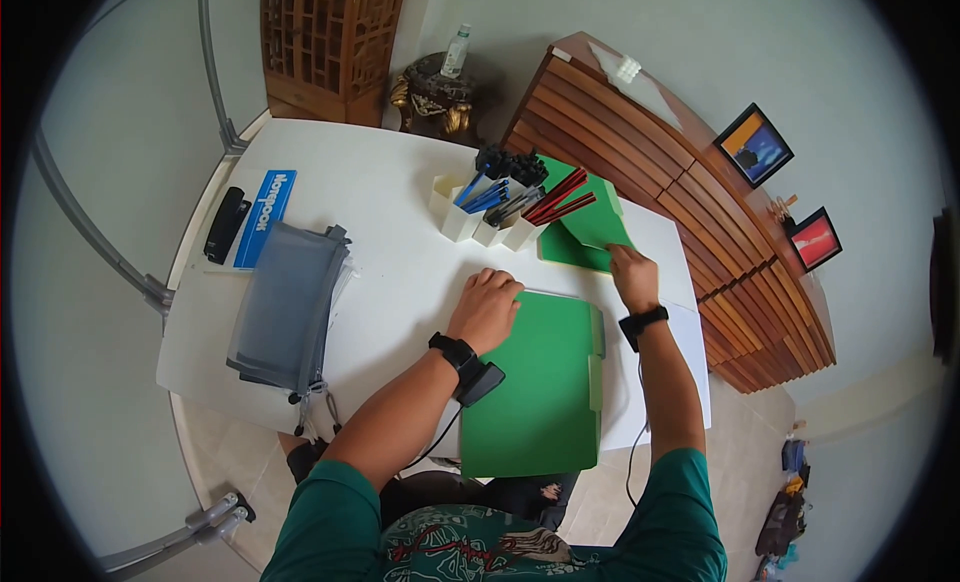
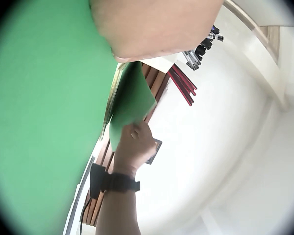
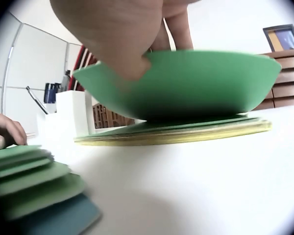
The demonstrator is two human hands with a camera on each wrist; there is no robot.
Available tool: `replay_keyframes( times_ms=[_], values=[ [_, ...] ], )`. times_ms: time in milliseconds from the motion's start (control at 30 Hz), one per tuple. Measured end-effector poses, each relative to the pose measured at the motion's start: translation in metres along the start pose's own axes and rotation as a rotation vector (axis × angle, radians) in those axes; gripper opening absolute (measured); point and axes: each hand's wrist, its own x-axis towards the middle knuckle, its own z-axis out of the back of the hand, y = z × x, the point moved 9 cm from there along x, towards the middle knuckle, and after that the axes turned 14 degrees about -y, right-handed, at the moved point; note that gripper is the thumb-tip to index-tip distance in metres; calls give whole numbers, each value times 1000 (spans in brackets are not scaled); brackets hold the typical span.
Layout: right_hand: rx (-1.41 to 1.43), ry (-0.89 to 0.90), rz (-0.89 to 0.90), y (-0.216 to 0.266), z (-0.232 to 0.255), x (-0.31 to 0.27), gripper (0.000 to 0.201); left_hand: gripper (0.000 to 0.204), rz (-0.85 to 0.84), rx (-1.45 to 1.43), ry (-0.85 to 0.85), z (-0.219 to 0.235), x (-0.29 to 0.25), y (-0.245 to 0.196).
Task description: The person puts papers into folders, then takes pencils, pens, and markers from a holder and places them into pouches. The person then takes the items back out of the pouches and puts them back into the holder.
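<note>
A green folder (image 1: 530, 392) lies at the table's near edge, and my left hand (image 1: 485, 310) rests on its upper left corner, fingers relaxed. Farther back and to the right is a second stack of folders (image 3: 176, 136), green above and yellowish at its lower edge. My right hand (image 1: 634, 278) pinches the edge of the top green folder (image 3: 206, 81) there, thumb on the near side, and that folder curves up off the stack. In the left wrist view the right hand (image 2: 135, 147) holds the lifted sheet (image 2: 130, 107).
White holders (image 1: 460, 224) with blue, black and red pens (image 1: 565, 197) stand behind the near folder. At the left are a grey mesh pouch (image 1: 285, 302), a blue notebook (image 1: 265, 217) and a black stapler (image 1: 228, 225). A slatted wooden cabinet (image 1: 640, 152) stands beyond the table.
</note>
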Motion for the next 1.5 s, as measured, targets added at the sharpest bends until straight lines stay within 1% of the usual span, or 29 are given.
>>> replay_keyframes(
  times_ms=[33, 67, 133, 200, 267, 333, 367, 433, 500, 567, 667, 800, 867, 900, 967, 1000, 1033, 1067, 1100, 1133, 1167, 1200, 1233, 1267, 1300, 1333, 1400, 1467, 1500],
  values=[
    [-43, -184, 61, 7, 31, -3, 22, 23, 2, -6, -8, 1, 0, 0],
    [-56, -294, 72, 16, 64, -8, 24, 23, -2, -7, -10, 2, 0, 0],
    [-169, -389, 84, 45, 121, -26, 26, 24, 35, -44, -20, 4, 1, 2],
    [-238, -460, 96, 66, 159, -69, 22, 24, 61, -85, -53, 3, 1, 5],
    [-186, -483, 136, 101, 189, -111, 23, 25, 90, -127, -92, 7, 3, 7],
    [-78, -371, 92, 139, 203, -146, 22, 29, 123, -256, -156, 15, 4, 8],
    [16, -312, 153, 171, 209, -146, 23, 29, 124, -257, -147, 15, 4, 7],
    [147, -173, 156, 206, 201, -164, 31, 29, 145, -296, -171, 18, 5, 6],
    [260, -23, 156, 231, 188, -178, 37, 35, 123, -280, -111, 13, 3, 6],
    [328, 64, 149, 244, 179, -183, 40, 41, 9, -162, -12, 6, 0, -3],
    [392, 99, 134, 250, 165, -191, 41, 49, -47, -49, 38, 1, -3, -7],
    [420, 107, 113, 250, 160, -194, 42, 51, -86, 20, 121, -5, -6, -10],
    [543, 193, 19, 245, 156, -190, 42, 50, -57, 21, 119, -4, -5, -8],
    [533, 193, 14, 243, 157, -188, 42, 50, -63, 12, 121, -4, -5, -9],
    [848, 252, -166, 235, 155, -188, 39, 47, -43, -116, 63, 2, -1, -11],
    [979, 291, -327, 222, 156, -190, 35, 47, -49, -126, 67, 2, 0, -12],
    [1018, 206, -426, 203, 165, -185, 34, 46, -3, -146, 76, 2, 0, -8],
    [958, 107, -506, 176, 173, -183, 33, 47, 45, -164, 87, 1, 0, -4],
    [823, -45, -669, 141, 184, -183, 32, 47, 44, -169, 94, 0, 0, -2],
    [603, -191, -752, 97, 191, -196, 32, 47, 116, -199, 125, -4, 0, 6],
    [406, -239, -802, 66, 200, -195, 31, 48, 189, -227, 161, -8, -2, 13],
    [274, -250, -813, 38, 201, -198, 31, 48, 187, -229, 175, -10, -4, 13],
    [26, -197, -727, 18, 199, -204, 33, 46, 172, -266, 116, -5, -3, 11],
    [-83, -110, -762, 2, 191, -217, 36, 43, 156, -304, 54, -1, -1, 10],
    [-191, -23, -793, -8, 184, -228, 38, 43, 152, -307, 61, -4, -1, 13],
    [-195, -24, -797, -13, 181, -235, 38, 38, 144, -333, 28, -4, 0, 17],
    [-227, 68, -872, -23, 171, -252, 37, 33, 137, -358, 0, -3, 1, 23],
    [-194, 24, -865, -30, 168, -262, 36, 23, 292, -462, 3, -7, 2, 42],
    [-162, -21, -858, -33, 170, -267, 34, 23, 291, -459, 7, -8, 2, 47]
  ],
)
